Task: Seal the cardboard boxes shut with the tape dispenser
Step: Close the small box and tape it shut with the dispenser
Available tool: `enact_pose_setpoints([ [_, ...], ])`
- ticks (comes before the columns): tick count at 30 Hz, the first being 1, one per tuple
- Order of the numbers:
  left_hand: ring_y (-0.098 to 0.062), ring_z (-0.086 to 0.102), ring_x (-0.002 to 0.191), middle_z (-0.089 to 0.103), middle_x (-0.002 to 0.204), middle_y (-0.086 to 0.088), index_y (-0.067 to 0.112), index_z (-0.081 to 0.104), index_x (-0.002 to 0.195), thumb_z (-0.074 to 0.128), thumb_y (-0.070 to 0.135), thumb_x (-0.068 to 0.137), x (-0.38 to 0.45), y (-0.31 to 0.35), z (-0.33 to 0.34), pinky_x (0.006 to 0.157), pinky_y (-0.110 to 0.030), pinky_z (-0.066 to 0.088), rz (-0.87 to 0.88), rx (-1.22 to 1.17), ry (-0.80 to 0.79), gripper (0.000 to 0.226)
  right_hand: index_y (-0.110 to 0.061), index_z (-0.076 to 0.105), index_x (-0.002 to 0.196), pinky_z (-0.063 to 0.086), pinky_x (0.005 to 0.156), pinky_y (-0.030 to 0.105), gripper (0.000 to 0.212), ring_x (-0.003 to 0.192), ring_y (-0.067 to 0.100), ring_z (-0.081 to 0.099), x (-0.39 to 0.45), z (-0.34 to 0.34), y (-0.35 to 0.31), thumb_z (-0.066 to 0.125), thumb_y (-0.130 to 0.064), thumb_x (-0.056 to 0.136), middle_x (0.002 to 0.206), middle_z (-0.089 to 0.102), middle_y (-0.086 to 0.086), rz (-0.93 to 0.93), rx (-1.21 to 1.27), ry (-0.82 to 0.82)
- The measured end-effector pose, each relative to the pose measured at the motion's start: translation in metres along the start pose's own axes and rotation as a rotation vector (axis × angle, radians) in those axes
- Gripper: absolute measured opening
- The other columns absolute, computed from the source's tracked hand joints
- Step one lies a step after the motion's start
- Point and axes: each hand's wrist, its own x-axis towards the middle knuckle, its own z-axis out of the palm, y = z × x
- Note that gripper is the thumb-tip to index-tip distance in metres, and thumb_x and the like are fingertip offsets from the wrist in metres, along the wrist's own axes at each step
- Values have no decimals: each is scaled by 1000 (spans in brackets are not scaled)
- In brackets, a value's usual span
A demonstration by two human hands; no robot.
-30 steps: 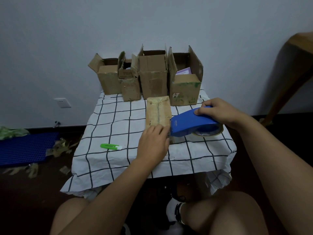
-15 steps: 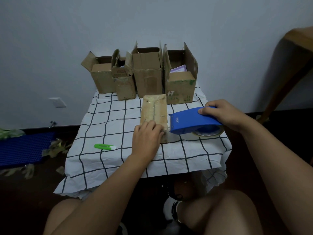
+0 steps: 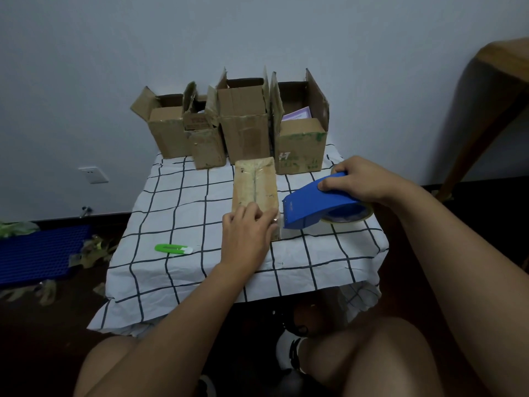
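Note:
A long closed cardboard box [image 3: 255, 183], taped along its top seam, lies lengthwise in the middle of the checked tablecloth [image 3: 177, 213]. My left hand [image 3: 246, 234] rests flat on its near end with straight fingers. My right hand [image 3: 361, 179] grips the blue tape dispenser [image 3: 309, 204], whose front edge sits against the box's near right corner. A roll of clear tape [image 3: 347, 214] shows under the dispenser. Several open cardboard boxes [image 3: 246, 124] stand in a row at the back of the table.
A green and white box cutter [image 3: 173, 249] lies on the cloth to the left. A blue mat [image 3: 37, 253] and tape scraps [image 3: 94, 250] lie on the floor at left. A wooden furniture leg [image 3: 486, 116] rises at right. My knees are below the table's front edge.
My left hand has slid a little left and flatter onto the box's near end. The dispenser has tilted nose-down beside the box's near right corner.

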Motion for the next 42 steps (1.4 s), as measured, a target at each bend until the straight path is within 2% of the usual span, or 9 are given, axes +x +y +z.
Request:
enact_pose_setpoints([
  [6,-25,51,83,53,89,-4,24,67,118,76,16,80,-1,-4,3,75,-34,27,17,5,-18,40,-18,69,74,42,54,29,32,64,15,60,8,3,-34,72,-49,80,69,64,0,3,-115,38],
  [10,-24,49,87,51,94,-4,27,60,130,71,4,74,0,-7,0,77,-34,25,27,31,-99,61,-14,69,85,51,64,35,31,72,19,63,8,12,-55,70,-44,80,78,68,4,-22,-187,80],
  [15,-21,42,95,46,102,0,35,45,139,62,13,80,3,-7,-6,77,-31,17,25,91,-228,66,-12,63,78,48,60,37,28,69,21,59,-1,17,-71,69,-39,82,73,63,7,1,-261,127],
  [18,-21,40,98,43,105,2,37,39,140,59,19,81,5,-7,-10,74,-32,17,45,137,-279,64,-13,55,67,36,53,31,31,62,20,53,-6,19,-79,69,-37,82,65,56,4,5,-298,147],
  [25,-23,39,105,40,113,0,39,33,141,56,32,84,10,-5,-16,76,-35,24,81,172,-335,62,-16,59,74,40,54,29,27,63,17,54,-3,22,-79,69,-40,82,68,56,2,25,-382,168],
  [28,-27,36,111,38,122,-4,43,31,142,55,36,82,8,0,-14,86,-42,31,121,202,-384,64,-18,57,83,41,58,30,26,67,16,53,-5,31,-59,66,-42,84,74,54,1,109,-504,158],
  [33,-24,42,108,44,119,0,32,34,142,55,38,81,6,-3,-13,85,-37,30,70,125,-326,65,-22,49,66,27,49,27,33,61,12,48,-12,22,-32,64,-44,85,64,51,-3,104,-313,330],
  [38,-21,46,104,50,115,3,27,47,128,53,32,89,7,-5,-15,77,-32,24,61,97,-267,40,-16,58,68,30,49,28,32,61,13,50,-16,29,-27,63,-41,86,64,55,1,138,-137,391],
  [42,-23,49,103,52,113,1,26,47,133,53,29,90,6,-7,-16,81,-34,30,73,51,-262,44,-13,52,60,29,49,29,37,55,14,45,-20,40,-22,63,-37,86,56,49,2,130,-29,504],
])
